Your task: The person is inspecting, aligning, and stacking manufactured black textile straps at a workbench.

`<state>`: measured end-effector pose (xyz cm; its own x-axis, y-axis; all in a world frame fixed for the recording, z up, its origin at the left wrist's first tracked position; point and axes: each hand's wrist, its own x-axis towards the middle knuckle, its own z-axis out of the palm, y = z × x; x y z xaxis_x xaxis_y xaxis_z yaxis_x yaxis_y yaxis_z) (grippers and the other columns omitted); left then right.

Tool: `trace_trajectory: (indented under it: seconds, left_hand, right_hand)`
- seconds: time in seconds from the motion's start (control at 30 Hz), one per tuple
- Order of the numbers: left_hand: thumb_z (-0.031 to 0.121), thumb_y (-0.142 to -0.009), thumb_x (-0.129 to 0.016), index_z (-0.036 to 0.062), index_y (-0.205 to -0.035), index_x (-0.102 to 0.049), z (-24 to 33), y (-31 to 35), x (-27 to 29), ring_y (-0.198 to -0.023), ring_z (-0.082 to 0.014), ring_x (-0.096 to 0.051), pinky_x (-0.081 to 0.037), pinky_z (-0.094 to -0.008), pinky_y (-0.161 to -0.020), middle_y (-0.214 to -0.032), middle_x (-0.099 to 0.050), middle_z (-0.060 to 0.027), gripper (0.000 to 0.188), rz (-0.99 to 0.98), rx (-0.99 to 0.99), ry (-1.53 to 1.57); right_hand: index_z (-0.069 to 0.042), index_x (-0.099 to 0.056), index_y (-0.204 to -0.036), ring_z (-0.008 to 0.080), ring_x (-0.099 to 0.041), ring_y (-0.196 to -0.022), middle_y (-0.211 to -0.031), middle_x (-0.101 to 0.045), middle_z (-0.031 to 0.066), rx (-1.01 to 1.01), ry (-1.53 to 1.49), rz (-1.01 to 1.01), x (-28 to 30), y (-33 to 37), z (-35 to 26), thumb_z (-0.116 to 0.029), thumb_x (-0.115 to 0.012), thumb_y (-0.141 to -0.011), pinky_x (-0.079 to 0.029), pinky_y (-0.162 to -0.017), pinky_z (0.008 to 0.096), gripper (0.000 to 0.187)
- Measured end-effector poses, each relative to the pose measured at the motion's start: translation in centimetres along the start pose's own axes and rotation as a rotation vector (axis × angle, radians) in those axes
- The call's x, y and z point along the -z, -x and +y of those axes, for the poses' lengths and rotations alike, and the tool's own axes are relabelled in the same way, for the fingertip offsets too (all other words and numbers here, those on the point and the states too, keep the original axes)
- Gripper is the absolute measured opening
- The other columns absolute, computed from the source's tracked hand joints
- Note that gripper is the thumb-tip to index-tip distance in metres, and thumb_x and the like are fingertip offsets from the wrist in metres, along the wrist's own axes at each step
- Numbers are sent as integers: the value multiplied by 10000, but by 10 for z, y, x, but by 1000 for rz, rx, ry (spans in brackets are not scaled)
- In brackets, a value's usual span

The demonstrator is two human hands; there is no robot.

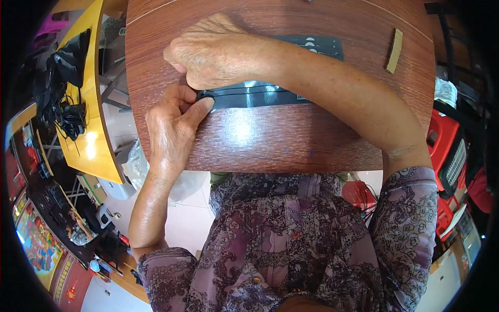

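Note:
A dark, glossy plastic pouch (249,98) with pale printed marks lies flat on the brown wooden table. My left hand (174,122) pinches its near left corner between thumb and bent fingers. Reaching across from the right, my right hand (213,54) bends at the wrist over the pouch's left end. Its fingers look curled in, and what they hold is hidden beneath the hand. My right forearm covers much of the pouch's middle; the printed far right corner shows beyond it.
A small tan strip (394,51) lies on the table at the far right. To the left stands a yellow table (93,151) with a black bag (73,57) and cables. Red plastic chairs (443,140) stand at the right, and a clear plastic bag (182,187) is below the table edge.

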<state>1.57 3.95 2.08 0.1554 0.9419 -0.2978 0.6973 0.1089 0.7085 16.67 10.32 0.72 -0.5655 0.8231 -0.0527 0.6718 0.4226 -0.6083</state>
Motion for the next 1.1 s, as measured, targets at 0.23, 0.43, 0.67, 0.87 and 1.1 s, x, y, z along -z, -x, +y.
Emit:
trace_trajectory:
  seconds: [0.23,0.43,0.67,0.87,1.1]
  left_hand:
    - [65,-735,-707,-19,-749,-576,3,-12,8,-552,-198,-591,-456,-332,-544,-616,-605,-134,156,-147,-60,-162]
    - [29,-741,-695,-4,-726,-553,7,3,-5,-540,-183,-583,-450,-323,-515,-601,-588,-119,147,32,-267,-156]
    - [141,-764,-735,11,-745,-568,-6,10,-6,-502,-183,-546,-444,-318,-496,-577,-560,-96,213,98,-290,-162]
    - [190,-747,-753,-21,-756,-587,-7,5,-2,-526,-220,-589,-447,-330,-502,-585,-577,-132,268,-37,-128,-166]
    - [77,-692,-724,10,-676,-541,-2,2,-8,-502,-289,-555,-428,-365,-463,-580,-518,-119,196,146,-638,-437]
  right_hand:
    - [1,-709,-801,325,-670,-802,-821,-674,208,4,9,6,0,2,-1,-162,-626,-622,-502,-661,436,256]
    - [-70,-675,-816,329,-651,-773,-771,-665,162,-3,0,35,-3,2,1,-106,-654,-610,-443,-614,449,210]
    - [-63,-675,-817,329,-650,-763,-768,-663,167,4,11,34,-5,2,1,-102,-646,-617,-437,-605,447,206]
    - [17,-701,-811,352,-660,-834,-843,-670,224,25,-24,33,-2,3,1,-111,-575,-644,-485,-709,450,245]
    - [13,-699,-795,337,-664,-812,-825,-666,226,8,-2,29,0,3,0,-115,-577,-643,-490,-692,443,233]
